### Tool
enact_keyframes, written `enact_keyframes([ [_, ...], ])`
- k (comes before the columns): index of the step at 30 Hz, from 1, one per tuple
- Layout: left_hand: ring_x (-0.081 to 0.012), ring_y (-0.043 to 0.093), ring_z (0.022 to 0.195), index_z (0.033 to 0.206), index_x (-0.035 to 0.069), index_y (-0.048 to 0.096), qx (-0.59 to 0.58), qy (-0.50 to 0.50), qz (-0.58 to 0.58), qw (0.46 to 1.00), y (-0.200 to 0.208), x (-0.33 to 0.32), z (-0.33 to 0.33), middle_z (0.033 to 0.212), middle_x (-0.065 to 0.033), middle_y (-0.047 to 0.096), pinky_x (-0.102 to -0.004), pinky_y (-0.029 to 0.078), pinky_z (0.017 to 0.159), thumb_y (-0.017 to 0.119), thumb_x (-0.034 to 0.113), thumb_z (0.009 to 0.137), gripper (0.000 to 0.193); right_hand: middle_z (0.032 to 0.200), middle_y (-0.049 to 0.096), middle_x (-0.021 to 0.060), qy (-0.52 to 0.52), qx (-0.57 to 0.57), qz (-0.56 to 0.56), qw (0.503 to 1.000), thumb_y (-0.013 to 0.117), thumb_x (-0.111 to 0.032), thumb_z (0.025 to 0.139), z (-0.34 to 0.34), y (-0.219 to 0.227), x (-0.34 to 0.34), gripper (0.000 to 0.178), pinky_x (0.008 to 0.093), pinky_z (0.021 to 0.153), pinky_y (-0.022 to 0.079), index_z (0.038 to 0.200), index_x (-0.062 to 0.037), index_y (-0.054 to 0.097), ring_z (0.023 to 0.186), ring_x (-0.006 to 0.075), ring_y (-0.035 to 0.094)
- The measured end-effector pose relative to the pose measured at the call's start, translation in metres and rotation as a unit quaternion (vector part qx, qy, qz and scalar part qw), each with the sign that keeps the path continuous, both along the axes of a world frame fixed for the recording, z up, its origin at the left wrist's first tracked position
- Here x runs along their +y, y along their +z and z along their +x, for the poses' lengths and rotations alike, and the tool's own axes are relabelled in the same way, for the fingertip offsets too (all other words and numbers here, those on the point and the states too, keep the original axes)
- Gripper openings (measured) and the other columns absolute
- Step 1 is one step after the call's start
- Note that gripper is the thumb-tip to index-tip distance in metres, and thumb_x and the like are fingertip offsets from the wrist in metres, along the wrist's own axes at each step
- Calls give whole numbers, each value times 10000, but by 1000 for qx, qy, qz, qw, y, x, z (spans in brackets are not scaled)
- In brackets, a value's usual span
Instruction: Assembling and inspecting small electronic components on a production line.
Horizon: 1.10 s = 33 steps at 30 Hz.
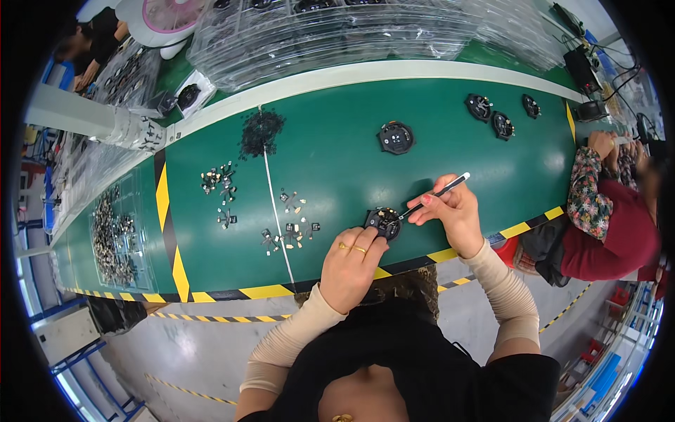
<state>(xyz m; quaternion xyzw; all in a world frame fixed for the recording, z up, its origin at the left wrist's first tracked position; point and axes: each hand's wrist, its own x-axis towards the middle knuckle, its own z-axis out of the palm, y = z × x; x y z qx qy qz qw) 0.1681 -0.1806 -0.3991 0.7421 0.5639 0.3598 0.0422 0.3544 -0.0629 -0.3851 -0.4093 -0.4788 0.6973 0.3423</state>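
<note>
My left hand, with two rings on its fingers, presses its fingertips on the near edge of a round black watch case and steadies it on the green table. Small metal and pale parts show inside that case; some of it is covered by my fingers. Slanting down from upper right, a slim pen-like tool, dark with a whitish upper end, sits pinched in my right hand. Its thin tip reaches the case's right side; whether it touches a part cannot be made out. Another round black case lies beyond.
Small connector pieces lie left of my hands, with more pieces farther left. Behind is a heap of tiny black bits. Several filled cases are far right. Clear trays stand stacked behind. A co-worker sits right.
</note>
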Motion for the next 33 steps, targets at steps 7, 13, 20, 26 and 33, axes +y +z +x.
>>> enact_keyframes([
  [7, -261, 595, 925, 1012, 36, 682, 38, -12, 2, 999, 5, -4, -1, 1103, -80, 638, -380, 505, 782, 695, 25, 698, 314, 920, 686, 241, -1, -6, -27, 1000, 580, -16, 958, -2, 5, 1, 182, 329, 634, 590, 1045, -61, 426, 731, 279, 716],
  [13, -215, 595, 889, 1034, 52, 695, 72, 3, -5, 997, 5, -6, 0, 1125, -48, 667, -370, 471, 815, 638, 46, 705, 334, 917, 687, 178, -5, -38, 23, 999, 558, -24, 975, -6, 11, -1, 207, 316, 638, 568, 1164, -32, 475, 767, 239, 705],
  [20, -184, 573, 786, 1026, 61, 693, 107, 7, -8, 994, 9, -1, 5, 1118, -42, 679, -350, 453, 806, 636, 68, 728, 304, 923, 612, 110, 98, -379, 491, 778, 695, -28, 787, -20, 27, -24, 356, 348, 628, 540, 1140, -22, 649, 775, 246, 665],
  [26, -178, 559, 758, 1058, 57, 693, 110, 13, -1, 994, 4, -4, 4, 1124, -53, 662, -338, 447, 775, 597, 92, 771, 305, 1072, 594, 109, 121, -362, 422, 823, 726, -97, 799, -27, 10, -23, 277, 387, 643, 541, 1060, -46, 647, 765, 290, 663],
  [33, -193, 537, 736, 1051, 53, 700, 118, -20, -9, 993, 8, -4, 8, 1135, -51, 663, -337, 437, 693, 620, 29, 742, 320, 868, 674, 110, 112, -318, 338, 878, 692, -100, 843, -11, 19, -2, 287, 365, 650, 533, 1112, -58, 600, 725, 300, 670],
])
